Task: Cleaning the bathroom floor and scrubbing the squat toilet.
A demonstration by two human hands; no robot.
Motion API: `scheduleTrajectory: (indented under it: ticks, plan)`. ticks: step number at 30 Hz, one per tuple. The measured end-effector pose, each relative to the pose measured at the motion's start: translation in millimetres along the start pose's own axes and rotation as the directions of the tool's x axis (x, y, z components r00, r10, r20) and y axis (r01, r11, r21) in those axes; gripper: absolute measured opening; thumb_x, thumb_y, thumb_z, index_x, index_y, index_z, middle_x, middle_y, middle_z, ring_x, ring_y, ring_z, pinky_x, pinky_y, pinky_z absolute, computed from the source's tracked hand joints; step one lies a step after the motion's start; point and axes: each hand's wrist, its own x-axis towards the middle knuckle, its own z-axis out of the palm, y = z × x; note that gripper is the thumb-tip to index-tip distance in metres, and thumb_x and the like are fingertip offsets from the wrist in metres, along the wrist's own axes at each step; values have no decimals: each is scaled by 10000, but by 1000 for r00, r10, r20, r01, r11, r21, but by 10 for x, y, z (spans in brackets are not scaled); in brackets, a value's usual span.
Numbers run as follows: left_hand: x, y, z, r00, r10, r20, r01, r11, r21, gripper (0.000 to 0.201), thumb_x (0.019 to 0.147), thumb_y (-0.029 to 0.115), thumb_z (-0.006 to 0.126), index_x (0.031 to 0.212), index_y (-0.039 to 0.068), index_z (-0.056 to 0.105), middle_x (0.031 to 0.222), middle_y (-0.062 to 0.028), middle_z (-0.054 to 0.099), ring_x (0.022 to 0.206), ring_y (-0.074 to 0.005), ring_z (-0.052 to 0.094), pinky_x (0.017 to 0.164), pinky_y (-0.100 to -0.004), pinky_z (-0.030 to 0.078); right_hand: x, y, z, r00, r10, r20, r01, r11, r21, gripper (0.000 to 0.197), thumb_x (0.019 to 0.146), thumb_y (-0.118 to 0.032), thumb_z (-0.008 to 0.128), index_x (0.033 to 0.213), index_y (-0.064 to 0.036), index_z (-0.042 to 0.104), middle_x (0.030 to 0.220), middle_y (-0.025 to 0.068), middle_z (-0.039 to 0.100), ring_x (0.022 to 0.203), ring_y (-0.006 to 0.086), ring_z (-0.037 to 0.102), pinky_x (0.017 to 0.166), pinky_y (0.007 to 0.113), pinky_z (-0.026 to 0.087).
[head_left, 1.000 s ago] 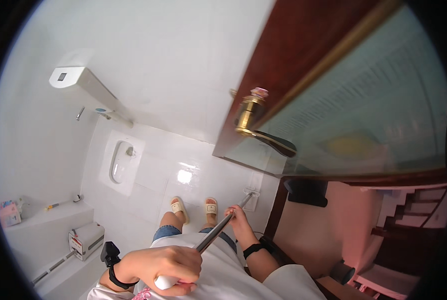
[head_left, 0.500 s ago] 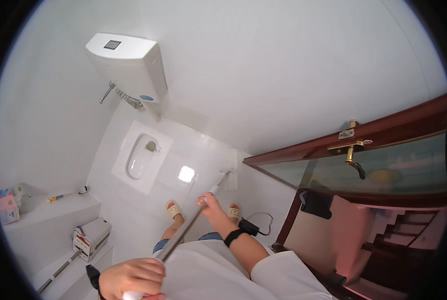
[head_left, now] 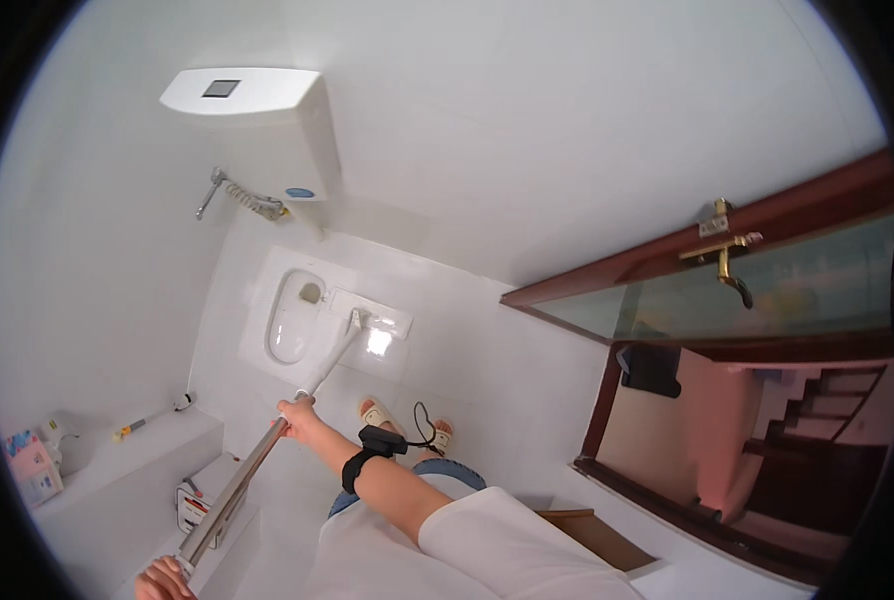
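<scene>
Pole (head_left: 256, 458), upper end seemingly hidden.

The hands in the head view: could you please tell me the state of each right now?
Left hand: closed around the mop pole near its upper end.
Right hand: closed around the same pole, nearer the flat mop head.

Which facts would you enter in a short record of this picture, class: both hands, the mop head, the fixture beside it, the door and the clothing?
Left hand: closed round the near end of the mop pole, partly cut off by the picture's lower edge
Right hand: gripping the pole further along
Mop head: flat, white, to the bowl's right
Fixture: white squat toilet
Door: open, dark red frame, gold handle
Clothing: white top, denim shorts, cream sandals
</scene>
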Motion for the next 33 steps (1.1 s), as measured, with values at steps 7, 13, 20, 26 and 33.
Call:
scheduleTrajectory:
  ticks: [7,13,20,26,33]
  plan:
    - [-308,-801,-75,839,-353,-414,299,935,-191,252,743,71,445,510,88,352,548,-50,374,545,-173,383,702,-378,393,467,119,-1444,983,-144,-112,153,986,70,958,740,-59,501,1196,-162,-335,958,239,476,662,335,575,575,498,497]
    - [-1154,-1240,935,712,-666,-223,616,745,-257,185,773,79,483,606,32,418,661,-94,467,728,-240,488,780,-385,381,328,-300,-3408,825,-250,-507,235,967,-95,943,703,-21,491,1224,-145,-285,1037,285,416,675,361,562,490,505,482]
    - [-2054,-1403,1736,596,-731,332,783,621,-40,182,833,194,487,715,81,406,774,-77,480,983,-230,420,923,-373,280,-512,-668,-4958,778,-213,-591,296,954,46,804,695,-47,497,1233,-124,-96,948,221,418,693,296,549,521,471,490]
    - [-2258,-1245,1709,546,-563,620,590,784,192,231,800,213,539,658,64,435,698,-67,472,784,-197,450,928,-400,265,-974,-214,-5177,797,-239,-555,458,837,298,523,700,-34,490,1124,-123,198,914,155,426,671,262,531,548,436,487]
    - [-1700,-839,1522,-55,-145,988,253,955,155,153,701,-23,594,611,-11,472,611,-87,497,633,-227,504,756,-380,432,-1031,958,-4833,826,-281,-489,557,544,628,221,706,-76,505,866,-118,359,675,96,437,577,213,461,496,348,442]
